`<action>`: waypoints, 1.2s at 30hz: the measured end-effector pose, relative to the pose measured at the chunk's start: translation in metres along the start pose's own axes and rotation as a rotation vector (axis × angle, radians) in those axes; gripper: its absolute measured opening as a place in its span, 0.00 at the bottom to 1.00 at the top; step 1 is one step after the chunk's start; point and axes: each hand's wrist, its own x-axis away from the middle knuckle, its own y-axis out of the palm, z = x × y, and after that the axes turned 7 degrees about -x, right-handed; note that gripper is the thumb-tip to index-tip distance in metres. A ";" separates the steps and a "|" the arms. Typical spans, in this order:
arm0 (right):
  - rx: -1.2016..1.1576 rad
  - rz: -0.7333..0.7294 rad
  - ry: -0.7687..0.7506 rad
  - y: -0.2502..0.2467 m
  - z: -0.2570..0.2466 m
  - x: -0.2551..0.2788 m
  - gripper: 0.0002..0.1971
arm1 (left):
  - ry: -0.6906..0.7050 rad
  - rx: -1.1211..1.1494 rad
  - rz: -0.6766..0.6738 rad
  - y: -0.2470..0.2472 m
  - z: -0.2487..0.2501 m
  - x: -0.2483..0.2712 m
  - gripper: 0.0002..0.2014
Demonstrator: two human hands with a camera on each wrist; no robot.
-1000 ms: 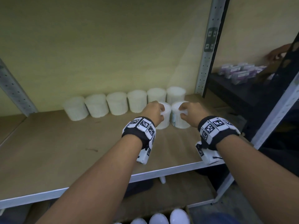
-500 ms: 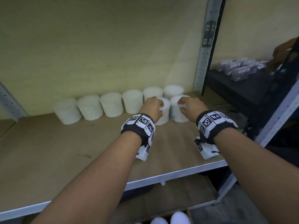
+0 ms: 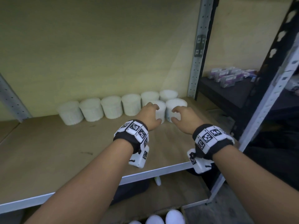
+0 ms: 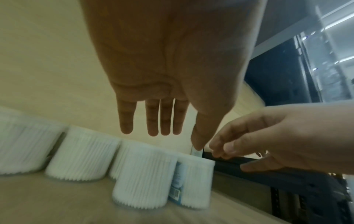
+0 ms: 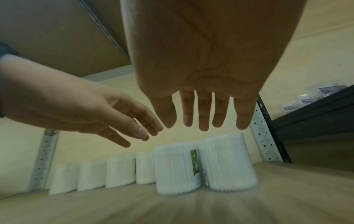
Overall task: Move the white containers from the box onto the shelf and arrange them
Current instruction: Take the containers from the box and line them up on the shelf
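Starting a second rank mid-frame, two cotton-swab tubs [image 3: 175, 107] are set before the wall row [image 3: 111, 109]; left hand [image 3: 149, 116] and right hand [image 3: 186, 118] are held slack-fingered, nothing gripped.

The shelf [image 3: 48, 159] board looked like matt wood. Its upright post [image 3: 196, 65] was dull perforated metal. The white containers [image 5: 226, 163] appeared finely ribbed.
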 end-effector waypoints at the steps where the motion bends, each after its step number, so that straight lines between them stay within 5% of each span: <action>1: -0.007 -0.011 -0.002 0.000 -0.001 0.011 0.20 | 0.001 -0.001 -0.001 -0.003 0.003 0.010 0.28; 18: -0.013 -0.220 0.025 0.038 -0.010 0.191 0.16 | -0.077 0.033 -0.228 0.038 0.025 0.208 0.18; 36: 0.096 -0.689 0.348 0.215 0.101 0.228 0.23 | -0.229 -0.052 -0.735 0.247 -0.039 0.226 0.26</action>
